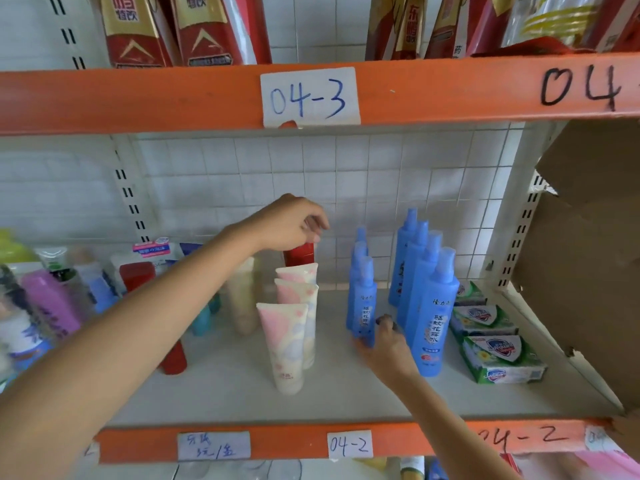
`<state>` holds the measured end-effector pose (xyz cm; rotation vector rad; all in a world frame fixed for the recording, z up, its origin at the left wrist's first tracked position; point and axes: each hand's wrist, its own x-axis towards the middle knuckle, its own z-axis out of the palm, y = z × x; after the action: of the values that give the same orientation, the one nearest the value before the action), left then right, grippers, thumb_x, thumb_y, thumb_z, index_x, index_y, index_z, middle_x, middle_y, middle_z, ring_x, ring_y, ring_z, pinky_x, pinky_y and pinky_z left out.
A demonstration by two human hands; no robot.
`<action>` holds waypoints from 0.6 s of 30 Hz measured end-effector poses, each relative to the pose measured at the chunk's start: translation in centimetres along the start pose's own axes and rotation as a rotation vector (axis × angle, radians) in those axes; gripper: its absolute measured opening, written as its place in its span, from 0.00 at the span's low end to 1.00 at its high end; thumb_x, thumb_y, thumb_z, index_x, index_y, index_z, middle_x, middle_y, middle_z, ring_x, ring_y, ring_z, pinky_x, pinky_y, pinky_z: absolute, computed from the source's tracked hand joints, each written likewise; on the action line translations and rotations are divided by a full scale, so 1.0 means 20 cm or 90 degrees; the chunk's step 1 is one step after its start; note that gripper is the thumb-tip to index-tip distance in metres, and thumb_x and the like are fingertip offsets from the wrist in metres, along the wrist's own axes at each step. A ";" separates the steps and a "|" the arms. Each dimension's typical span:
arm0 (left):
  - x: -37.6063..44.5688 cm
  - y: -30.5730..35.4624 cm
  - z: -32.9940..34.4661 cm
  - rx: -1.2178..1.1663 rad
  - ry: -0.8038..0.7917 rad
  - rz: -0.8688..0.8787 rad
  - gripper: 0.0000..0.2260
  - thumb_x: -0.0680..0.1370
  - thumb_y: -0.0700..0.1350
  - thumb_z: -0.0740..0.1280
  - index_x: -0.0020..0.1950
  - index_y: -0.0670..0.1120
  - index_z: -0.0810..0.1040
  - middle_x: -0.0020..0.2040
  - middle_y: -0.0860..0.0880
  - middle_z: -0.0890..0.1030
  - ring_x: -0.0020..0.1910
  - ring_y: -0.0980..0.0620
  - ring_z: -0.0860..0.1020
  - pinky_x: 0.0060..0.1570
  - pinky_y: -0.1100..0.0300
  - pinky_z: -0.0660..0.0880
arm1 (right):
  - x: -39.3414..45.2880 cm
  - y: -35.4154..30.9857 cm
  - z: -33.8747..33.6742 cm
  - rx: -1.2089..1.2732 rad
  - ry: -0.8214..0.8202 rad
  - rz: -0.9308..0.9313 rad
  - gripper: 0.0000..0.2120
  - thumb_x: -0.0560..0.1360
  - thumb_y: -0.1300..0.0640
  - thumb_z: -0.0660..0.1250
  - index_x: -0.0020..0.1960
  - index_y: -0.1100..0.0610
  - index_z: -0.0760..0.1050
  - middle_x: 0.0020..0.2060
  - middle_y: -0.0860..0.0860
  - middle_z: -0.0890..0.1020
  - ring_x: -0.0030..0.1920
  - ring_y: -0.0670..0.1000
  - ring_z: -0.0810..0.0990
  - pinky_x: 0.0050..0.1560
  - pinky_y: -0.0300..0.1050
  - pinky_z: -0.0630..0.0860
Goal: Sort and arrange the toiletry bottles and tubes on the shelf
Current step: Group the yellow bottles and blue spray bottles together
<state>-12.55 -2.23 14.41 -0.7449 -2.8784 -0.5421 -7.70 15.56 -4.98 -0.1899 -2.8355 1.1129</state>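
My left hand [291, 221] reaches to the back of the shelf and grips the top of a red tube [300, 255] standing behind a row of three pink-and-cream tubes [284, 341]. My right hand [388, 344] holds the base of the front small blue spray bottle [363, 303], first in a row of three. To its right stands a row of several taller blue spray bottles [429, 317]. Another red tube [138, 275] stands further left, partly hidden by my left arm.
Green soap boxes [498, 355] are stacked at the right of the white shelf board [242, 393]. A torn cardboard box [588, 254] overhangs the right side. Mixed bottles [48, 299] crowd the left. The orange beam [173, 98] overhead carries red packets.
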 end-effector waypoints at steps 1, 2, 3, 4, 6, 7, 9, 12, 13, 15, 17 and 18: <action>-0.07 -0.04 -0.04 0.010 0.017 -0.005 0.09 0.75 0.39 0.68 0.54 0.47 0.79 0.49 0.52 0.80 0.48 0.56 0.78 0.47 0.65 0.73 | -0.04 0.00 -0.01 -0.024 0.006 -0.011 0.18 0.75 0.55 0.64 0.58 0.64 0.64 0.54 0.59 0.73 0.53 0.60 0.76 0.48 0.48 0.72; -0.14 -0.09 -0.08 0.018 0.037 -0.013 0.08 0.74 0.40 0.68 0.53 0.48 0.80 0.48 0.53 0.81 0.47 0.56 0.78 0.48 0.63 0.74 | -0.08 0.00 -0.01 -0.054 0.015 -0.028 0.17 0.75 0.57 0.63 0.59 0.64 0.64 0.55 0.59 0.72 0.53 0.61 0.76 0.48 0.49 0.72; -0.21 -0.14 -0.11 0.024 0.058 -0.021 0.07 0.74 0.41 0.69 0.51 0.48 0.81 0.47 0.53 0.81 0.46 0.57 0.78 0.48 0.62 0.74 | -0.12 -0.01 -0.02 -0.087 0.025 -0.047 0.15 0.76 0.59 0.62 0.60 0.63 0.64 0.56 0.59 0.72 0.52 0.61 0.76 0.48 0.49 0.72; -0.28 -0.19 -0.15 0.031 0.075 -0.030 0.06 0.74 0.41 0.69 0.50 0.48 0.81 0.45 0.54 0.81 0.45 0.58 0.78 0.48 0.63 0.75 | -0.16 -0.03 -0.03 -0.124 0.035 -0.068 0.14 0.76 0.61 0.60 0.60 0.62 0.65 0.56 0.58 0.72 0.52 0.61 0.77 0.47 0.50 0.72; -0.41 -0.29 -0.22 0.055 0.096 -0.045 0.06 0.74 0.41 0.69 0.49 0.48 0.81 0.44 0.55 0.81 0.42 0.62 0.77 0.47 0.64 0.74 | -0.23 -0.10 -0.06 -0.195 0.077 -0.128 0.13 0.76 0.62 0.59 0.59 0.61 0.69 0.54 0.56 0.74 0.47 0.62 0.79 0.39 0.51 0.73; -0.47 -0.34 -0.26 0.078 0.099 -0.051 0.05 0.74 0.41 0.69 0.49 0.47 0.81 0.43 0.55 0.80 0.42 0.64 0.76 0.47 0.66 0.73 | -0.26 -0.15 -0.08 -0.228 0.117 -0.180 0.11 0.74 0.63 0.62 0.56 0.60 0.72 0.51 0.55 0.76 0.42 0.62 0.80 0.32 0.49 0.70; -0.57 -0.43 -0.31 0.122 0.103 -0.068 0.05 0.74 0.43 0.69 0.49 0.46 0.81 0.44 0.54 0.80 0.41 0.61 0.76 0.46 0.65 0.71 | -0.30 -0.28 -0.11 -0.297 0.181 -0.279 0.08 0.66 0.65 0.72 0.44 0.58 0.76 0.38 0.53 0.79 0.29 0.59 0.79 0.21 0.39 0.58; -0.68 -0.56 -0.36 0.148 0.120 -0.094 0.07 0.74 0.44 0.69 0.50 0.46 0.81 0.47 0.51 0.81 0.45 0.57 0.76 0.49 0.63 0.69 | -0.31 -0.50 -0.10 -0.312 0.262 -0.408 0.09 0.59 0.66 0.74 0.35 0.58 0.76 0.29 0.51 0.77 0.26 0.55 0.78 0.19 0.35 0.58; -0.72 -0.60 -0.37 0.150 0.120 -0.102 0.07 0.74 0.45 0.69 0.51 0.46 0.81 0.47 0.50 0.81 0.46 0.56 0.76 0.49 0.62 0.69 | -0.32 -0.57 -0.09 -0.312 0.273 -0.446 0.07 0.60 0.65 0.73 0.35 0.58 0.77 0.29 0.51 0.77 0.27 0.54 0.78 0.19 0.37 0.60; -0.77 -0.67 -0.36 0.152 0.114 -0.106 0.09 0.74 0.46 0.69 0.52 0.46 0.81 0.49 0.49 0.81 0.49 0.52 0.77 0.53 0.59 0.70 | -0.32 -0.71 -0.05 -0.331 0.283 -0.518 0.02 0.62 0.63 0.68 0.34 0.57 0.77 0.28 0.51 0.77 0.27 0.54 0.78 0.20 0.38 0.64; -0.82 -0.73 -0.36 0.148 0.113 -0.114 0.10 0.74 0.46 0.69 0.55 0.46 0.80 0.52 0.48 0.81 0.51 0.51 0.77 0.55 0.58 0.71 | -0.31 -0.81 0.01 -0.342 0.275 -0.570 0.05 0.59 0.63 0.71 0.34 0.57 0.77 0.28 0.51 0.77 0.28 0.54 0.78 0.22 0.39 0.67; -0.85 -0.76 -0.36 0.147 0.119 -0.118 0.11 0.74 0.46 0.69 0.56 0.45 0.80 0.53 0.48 0.80 0.51 0.51 0.77 0.55 0.58 0.70 | -0.31 -0.86 0.04 -0.338 0.263 -0.589 0.07 0.58 0.63 0.73 0.34 0.57 0.77 0.29 0.52 0.77 0.29 0.54 0.78 0.23 0.39 0.69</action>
<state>-5.06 -24.82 12.93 -0.3752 -2.7835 -0.2739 -3.10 1.60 5.85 0.6987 -2.2923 0.1059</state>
